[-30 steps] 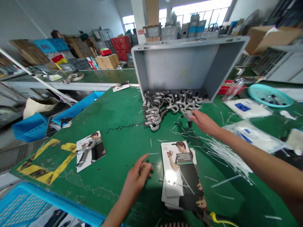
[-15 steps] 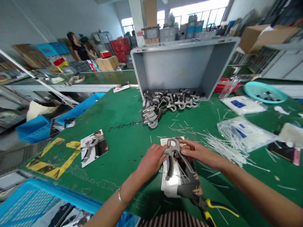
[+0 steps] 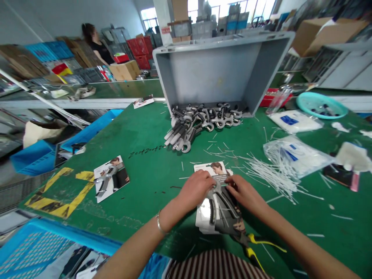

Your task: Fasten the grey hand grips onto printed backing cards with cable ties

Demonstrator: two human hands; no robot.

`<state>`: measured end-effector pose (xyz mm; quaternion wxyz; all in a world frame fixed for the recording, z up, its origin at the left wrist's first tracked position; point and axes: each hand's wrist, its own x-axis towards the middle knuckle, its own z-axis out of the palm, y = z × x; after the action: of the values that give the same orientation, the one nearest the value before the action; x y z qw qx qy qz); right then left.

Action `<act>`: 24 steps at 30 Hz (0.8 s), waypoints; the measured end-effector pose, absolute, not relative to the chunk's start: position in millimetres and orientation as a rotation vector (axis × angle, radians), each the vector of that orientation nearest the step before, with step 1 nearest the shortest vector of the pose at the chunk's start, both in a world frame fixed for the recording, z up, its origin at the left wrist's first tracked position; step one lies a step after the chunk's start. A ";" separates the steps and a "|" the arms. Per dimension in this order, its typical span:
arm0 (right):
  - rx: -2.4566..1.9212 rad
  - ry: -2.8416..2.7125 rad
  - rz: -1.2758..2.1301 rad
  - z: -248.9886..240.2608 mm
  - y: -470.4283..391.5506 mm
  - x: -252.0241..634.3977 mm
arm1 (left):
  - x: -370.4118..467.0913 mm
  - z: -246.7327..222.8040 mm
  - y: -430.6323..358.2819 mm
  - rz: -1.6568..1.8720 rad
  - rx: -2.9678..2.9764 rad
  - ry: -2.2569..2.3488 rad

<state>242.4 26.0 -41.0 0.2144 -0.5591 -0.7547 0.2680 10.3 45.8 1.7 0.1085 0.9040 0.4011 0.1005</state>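
A grey clipper with dark grips (image 3: pixel 213 205) lies on a stack of printed cards (image 3: pixel 203 219) near the table's front edge. My left hand (image 3: pixel 199 186) has its fingers closed on the clipper's head from the left. At the head's right side is my right hand (image 3: pixel 240 190), its fingers bent together; whether they pinch anything is too small to tell. Yellow-handled pliers (image 3: pixel 250 244) lie at the lower right of the cards. Another card (image 3: pixel 120 177) with a clipper on it rests to the left. Several clippers (image 3: pixel 186 131) are piled at the grey crate's mouth.
A grey crate (image 3: pixel 209 73) stands on its side at the back. White zip ties (image 3: pixel 270 174), plastic bags (image 3: pixel 299 155) and a turquoise tray (image 3: pixel 322 104) are at the right. A blue basket (image 3: pixel 37 248) is at the lower left. A person (image 3: pixel 100 48) stands far back.
The clipper's head has shifted down on the card, uncovering the card's upper part. My left hand has moved over the head, and my right hand's fingers have drawn back. The view has also shifted.
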 end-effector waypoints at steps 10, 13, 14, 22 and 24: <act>-1.469 -2.009 0.712 -57.0 26.9 238.5 | 51.9 11.6 75.7 -0.205 2.879 1.063; -1.420 -1.976 0.723 -45.4 17.9 241.1 | 46.6 12.1 77.0 -0.209 2.887 0.978; -1.374 -1.987 0.726 -39.3 13.7 242.1 | 43.6 11.8 76.3 -0.183 2.883 0.979; -1.051 -2.370 0.814 -17.4 -6.8 231.2 | 28.5 5.2 65.0 -0.051 2.803 1.073; -1.066 -2.378 0.783 -21.4 -5.2 225.2 | 31.4 4.4 64.2 -0.056 2.777 1.107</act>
<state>225.2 -5.2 -21.4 0.2088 -0.3833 -0.8546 0.2814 31.4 64.2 4.4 0.0756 0.9262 0.3690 -0.0188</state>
